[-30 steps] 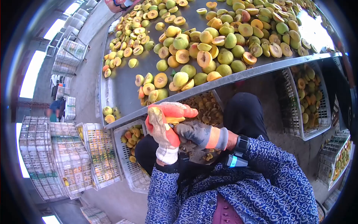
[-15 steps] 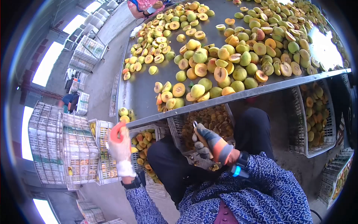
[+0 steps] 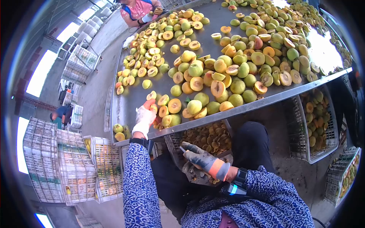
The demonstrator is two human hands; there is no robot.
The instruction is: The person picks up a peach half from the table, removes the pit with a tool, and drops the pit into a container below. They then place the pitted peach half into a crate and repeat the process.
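My left hand (image 3: 144, 117), in a pale glove with orange fingertips, reaches over the near left edge of the metal table (image 3: 131, 110). Its fingers curl about a peach half (image 3: 153, 108) among several other halves; part of the grasp is hidden. Cut and whole yellow-green peaches (image 3: 195, 70) lie beyond it. My right hand (image 3: 203, 160), in a grey and orange glove, is over my lap, below the table edge. It is closed on a small hand tool (image 3: 183, 149), whose metal tip sticks out past the fingers; its exact kind is hard to make out.
Under the table stands a crate of fruit pieces (image 3: 207, 136). Another fruit crate (image 3: 313, 125) is at the right. Stacked crates (image 3: 59, 163) rise at the left. A person in pink (image 3: 138, 11) is at the far table edge; another person (image 3: 62, 114) is farther left.
My left hand has moved from above the side crate up to the fruit at the table edge. My right hand has shifted slightly left and down, still holding the tool. The view has tilted.
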